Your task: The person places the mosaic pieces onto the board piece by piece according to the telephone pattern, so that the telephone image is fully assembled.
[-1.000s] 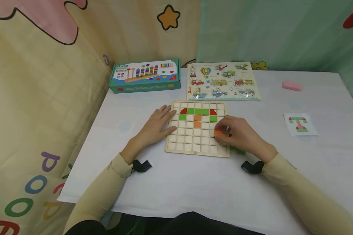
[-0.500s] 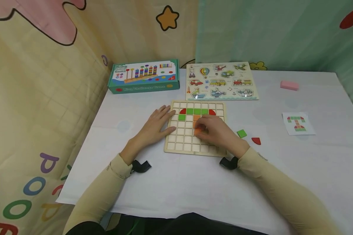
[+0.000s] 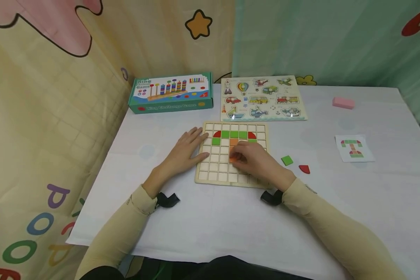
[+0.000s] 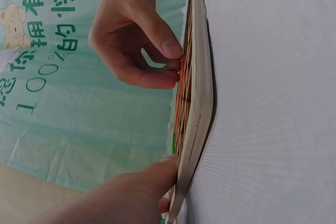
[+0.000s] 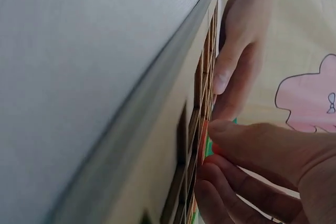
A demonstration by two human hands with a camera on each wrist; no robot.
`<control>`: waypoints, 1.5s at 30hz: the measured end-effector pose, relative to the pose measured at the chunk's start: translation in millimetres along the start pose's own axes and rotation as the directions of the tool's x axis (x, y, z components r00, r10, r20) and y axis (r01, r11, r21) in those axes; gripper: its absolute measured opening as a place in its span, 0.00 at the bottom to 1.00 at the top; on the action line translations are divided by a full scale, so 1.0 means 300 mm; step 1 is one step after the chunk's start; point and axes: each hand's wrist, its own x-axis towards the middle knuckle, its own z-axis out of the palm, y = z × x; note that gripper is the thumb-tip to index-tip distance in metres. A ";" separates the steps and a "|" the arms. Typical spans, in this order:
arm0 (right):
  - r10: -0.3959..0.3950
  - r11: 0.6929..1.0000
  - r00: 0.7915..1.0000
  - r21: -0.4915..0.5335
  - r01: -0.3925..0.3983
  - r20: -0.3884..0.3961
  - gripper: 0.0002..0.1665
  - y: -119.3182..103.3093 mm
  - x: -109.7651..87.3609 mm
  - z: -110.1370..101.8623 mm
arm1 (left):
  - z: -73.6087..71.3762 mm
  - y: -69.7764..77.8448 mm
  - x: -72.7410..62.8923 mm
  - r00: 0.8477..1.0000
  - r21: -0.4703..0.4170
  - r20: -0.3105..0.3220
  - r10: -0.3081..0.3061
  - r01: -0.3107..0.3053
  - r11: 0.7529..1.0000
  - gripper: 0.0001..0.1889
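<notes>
In the head view a wooden grid board (image 3: 213,177) lies on the table. Green squares (image 3: 234,134), two red quarter-round tiles (image 3: 217,134) and an orange square (image 3: 233,142) sit in its upper cells. My left hand (image 3: 182,151) rests along the board's left edge, fingers extended, thumb on the frame. Over the board's middle, my right hand (image 3: 257,157) pinches an orange square tile (image 3: 232,159) at the centre column, below the other orange. The left wrist view has the right thumb and forefinger (image 4: 170,48) right at the board's surface. The right fingers cover part of that column.
To the right of the board lie a loose green square (image 3: 287,160) and a red quarter-round piece (image 3: 304,169). Farther right are a pattern card (image 3: 355,148) and a pink block (image 3: 343,103). A ring game box (image 3: 171,104) and a vehicle puzzle (image 3: 262,97) stand behind.
My right hand has carried the orange square left from the board's right edge to the centre column, and has stayed there since. The left hand keeps its place.
</notes>
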 end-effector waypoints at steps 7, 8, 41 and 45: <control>0.013 1.000 1.000 0.025 -0.013 -0.019 0.13 0.048 -0.062 -0.073 | 0.013 0.006 0.002 1.000 -0.041 -0.013 -0.005 0.005 0.999 0.38; 0.018 0.999 0.999 0.028 -0.017 -0.032 0.13 0.060 -0.078 -0.089 | 0.014 0.006 0.002 1.000 -0.046 -0.018 -0.004 0.004 0.999 0.38; 0.102 0.990 0.991 -0.088 -0.110 -0.089 0.18 0.260 -0.288 -0.206 | 0.010 -0.002 0.003 1.000 -0.044 -0.027 -0.001 0.000 0.999 0.37; 0.055 0.995 0.986 -0.070 -0.066 -0.155 0.18 0.217 -0.266 -0.173 | 0.007 -0.002 0.000 1.000 -0.039 -0.029 -0.003 0.001 0.999 0.37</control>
